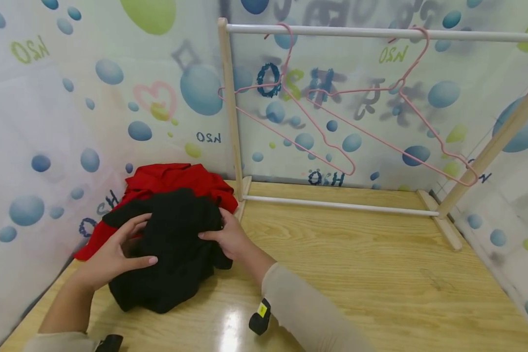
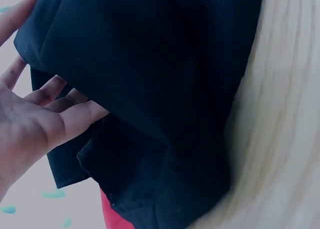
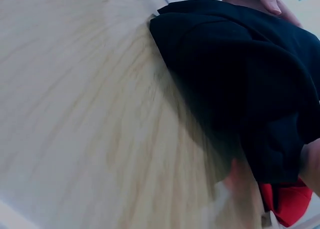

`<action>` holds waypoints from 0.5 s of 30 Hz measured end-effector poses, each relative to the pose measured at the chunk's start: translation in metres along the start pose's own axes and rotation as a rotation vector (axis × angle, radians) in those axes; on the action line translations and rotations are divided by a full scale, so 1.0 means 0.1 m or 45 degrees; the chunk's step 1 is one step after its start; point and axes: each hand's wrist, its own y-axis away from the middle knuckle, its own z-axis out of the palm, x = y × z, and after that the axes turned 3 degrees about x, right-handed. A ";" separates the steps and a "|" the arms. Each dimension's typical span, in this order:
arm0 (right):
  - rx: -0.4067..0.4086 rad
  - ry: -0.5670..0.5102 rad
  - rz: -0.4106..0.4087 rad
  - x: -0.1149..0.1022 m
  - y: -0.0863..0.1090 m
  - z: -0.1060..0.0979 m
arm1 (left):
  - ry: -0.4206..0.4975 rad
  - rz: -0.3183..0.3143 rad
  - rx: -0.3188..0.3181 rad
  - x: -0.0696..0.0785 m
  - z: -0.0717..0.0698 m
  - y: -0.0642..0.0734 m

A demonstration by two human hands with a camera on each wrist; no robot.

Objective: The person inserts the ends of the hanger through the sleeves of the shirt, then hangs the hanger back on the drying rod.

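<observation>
A bunched black garment [image 1: 171, 249] is held up close over the wooden table, in front of a heap of red cloth [image 1: 171, 177]. My right hand [image 1: 231, 237] pinches its right side, thumb in front and fingers behind the fabric. At its left side, my left hand [image 1: 110, 252] has its thumb and fingers spread apart. In the left wrist view, fingertips of the left hand [image 2: 40, 114] slip under a fold of the black garment [image 2: 150, 64]. Dark folds fill much of the right wrist view, where only a bit of the right hand [image 3: 312, 164] shows at the edge.
A wooden-legged rack with a white top bar [image 1: 343, 31] stands at the back right. Two pink hangers, one on the left [image 1: 321, 129] and one on the right [image 1: 415, 100], hang from it. Patterned sheets [image 1: 92, 98] wall in the wooden table [image 1: 356, 278].
</observation>
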 end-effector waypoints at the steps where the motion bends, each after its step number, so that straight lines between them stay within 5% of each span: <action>1: 0.001 0.021 -0.002 -0.03 0.01 -0.03 | -0.001 0.012 -0.001 0.01 0.02 -0.01; 15: -0.036 0.119 -0.065 -0.35 0.09 -0.25 | 0.088 0.180 -0.011 0.18 0.28 -0.11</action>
